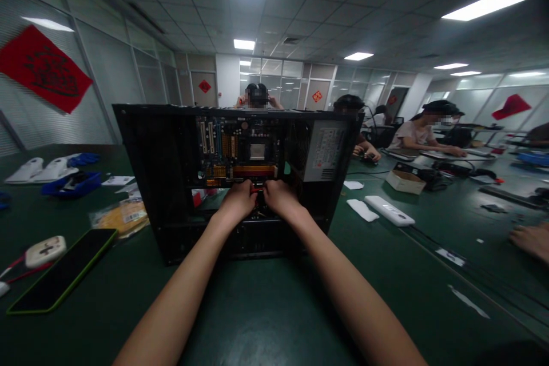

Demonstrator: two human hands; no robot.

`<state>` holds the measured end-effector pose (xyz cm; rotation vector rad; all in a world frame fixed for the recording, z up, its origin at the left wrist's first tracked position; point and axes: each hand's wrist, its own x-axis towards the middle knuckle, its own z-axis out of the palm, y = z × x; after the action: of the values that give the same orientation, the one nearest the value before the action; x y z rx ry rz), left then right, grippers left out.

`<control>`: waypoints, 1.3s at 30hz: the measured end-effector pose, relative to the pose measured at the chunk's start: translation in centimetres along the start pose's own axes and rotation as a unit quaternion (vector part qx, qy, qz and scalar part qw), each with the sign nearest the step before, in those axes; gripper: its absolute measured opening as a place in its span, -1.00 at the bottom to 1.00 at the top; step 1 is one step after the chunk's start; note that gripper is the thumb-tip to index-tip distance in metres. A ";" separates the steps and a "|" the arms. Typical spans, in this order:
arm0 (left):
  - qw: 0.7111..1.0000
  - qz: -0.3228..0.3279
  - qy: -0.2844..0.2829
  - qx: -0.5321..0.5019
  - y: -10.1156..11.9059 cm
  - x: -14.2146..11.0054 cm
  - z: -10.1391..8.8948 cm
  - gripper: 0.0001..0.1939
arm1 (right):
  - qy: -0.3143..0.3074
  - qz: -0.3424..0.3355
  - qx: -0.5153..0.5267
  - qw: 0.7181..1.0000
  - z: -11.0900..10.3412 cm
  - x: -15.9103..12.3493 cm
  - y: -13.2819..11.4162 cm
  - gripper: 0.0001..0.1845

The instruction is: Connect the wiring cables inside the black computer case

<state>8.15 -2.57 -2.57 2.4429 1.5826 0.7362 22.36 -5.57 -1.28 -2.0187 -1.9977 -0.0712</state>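
Note:
An open black computer case (171,240) stands upright on the table in front of me. Inside it is a motherboard (240,143) with a bare processor socket area and coloured memory slots, and a silver power supply (325,151) sits at the upper right. Both hands reach in just below the memory slots. My left hand (241,199) and my right hand (279,197) are side by side with fingers curled in. Between their fingertips shows a thin red piece (257,189), mostly hidden, and I cannot tell its kind. Thin wires (259,214) lie below the hands.
At left lie a tablet with a green edge (64,269), a white controller-like device (46,250), a plastic bag (122,217) and a blue tray (71,185). A white power strip (389,211) and a carton (405,180) are at right. Other people sit around the table.

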 end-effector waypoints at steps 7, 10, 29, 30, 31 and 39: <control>1.000 -0.004 -0.003 -0.010 0.1 0.0 -0.1 -0.92 | -0.010 -0.004 0.008 1.000 0.1 0.1 0.0 -0.63; 1.000 -0.015 -0.009 -0.010 0.4 -0.2 -0.4 -0.92 | -0.007 -0.009 0.006 1.000 0.1 0.1 0.1 -0.64; 0.994 -0.105 0.013 -0.015 0.5 -0.5 -1.0 -0.67 | -0.009 -0.013 -0.002 1.000 0.3 0.5 0.1 -0.67; 0.994 -0.107 0.015 -0.006 0.6 -0.5 -1.0 -0.66 | -0.012 -0.010 -0.005 1.000 0.2 0.5 0.1 -0.68; 0.994 -0.109 0.016 0.002 0.6 -0.6 -1.0 -0.65 | -0.015 -0.008 -0.009 1.000 0.2 0.4 0.0 -0.67; 0.997 -0.077 -0.026 -0.013 0.3 0.0 -1.0 -0.78 | -0.013 -0.009 -0.011 1.000 0.1 0.4 0.0 -0.64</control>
<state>7.92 -2.82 -1.60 2.2715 1.7070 0.6568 22.36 -5.16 -1.32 -2.0264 -2.0395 -0.0717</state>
